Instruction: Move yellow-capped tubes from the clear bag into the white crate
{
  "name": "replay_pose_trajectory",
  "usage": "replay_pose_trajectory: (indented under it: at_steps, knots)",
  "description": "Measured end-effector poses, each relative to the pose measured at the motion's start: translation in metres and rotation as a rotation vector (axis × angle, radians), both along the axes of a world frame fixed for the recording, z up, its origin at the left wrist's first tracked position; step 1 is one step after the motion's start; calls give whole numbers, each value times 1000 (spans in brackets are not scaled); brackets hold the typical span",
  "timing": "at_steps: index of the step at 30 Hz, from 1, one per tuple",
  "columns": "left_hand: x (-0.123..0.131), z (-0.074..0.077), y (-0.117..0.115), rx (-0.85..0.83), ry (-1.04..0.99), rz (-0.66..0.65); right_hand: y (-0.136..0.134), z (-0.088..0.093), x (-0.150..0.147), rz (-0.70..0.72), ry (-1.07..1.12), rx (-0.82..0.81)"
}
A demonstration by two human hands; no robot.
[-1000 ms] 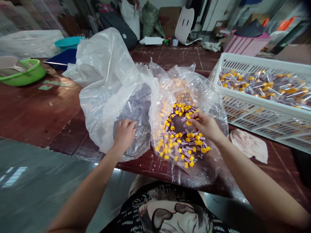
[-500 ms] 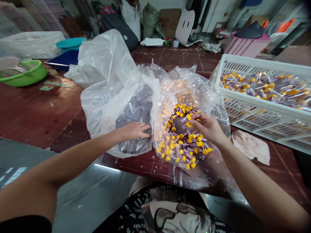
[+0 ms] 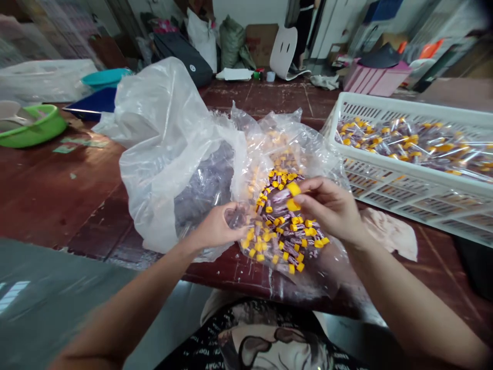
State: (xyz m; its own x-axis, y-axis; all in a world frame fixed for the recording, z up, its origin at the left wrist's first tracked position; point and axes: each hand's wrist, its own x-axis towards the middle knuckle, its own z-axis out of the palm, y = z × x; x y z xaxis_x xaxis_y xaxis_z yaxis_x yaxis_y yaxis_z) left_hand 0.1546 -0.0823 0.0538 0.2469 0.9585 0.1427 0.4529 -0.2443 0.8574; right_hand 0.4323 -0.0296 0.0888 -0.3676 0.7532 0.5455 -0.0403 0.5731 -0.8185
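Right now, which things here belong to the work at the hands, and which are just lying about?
In use: right hand pinching a yellow-capped tube; left hand holding clear plastic; clear bag of yellow-capped tubes; white crate of the same.
Lying about: green basin; teal basin; pink cloth.

A green plastic basin is sitting at the left of the dark red worktop, with a teal basin behind it. On the right, a white slatted crate is standing just beside a crumpled pink cloth, while a green woven sack is slumping far back.
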Motion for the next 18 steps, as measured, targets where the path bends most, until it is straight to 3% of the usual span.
replay_pose_trajectory:
  at_steps: [5,9,13,18]
  knots:
    - [40,8,-5,-45,-46,-40,14,21,-18,190,-208,361]
    - [48,13,-3,-56,16,-55,30,25,-8,273,-326,323]
    - [52,17,-2,-84,-58,-102,36,22,-5,329,-324,252]
    - [58,13,3,-99,-137,-201,29,21,-12,407,-417,424]
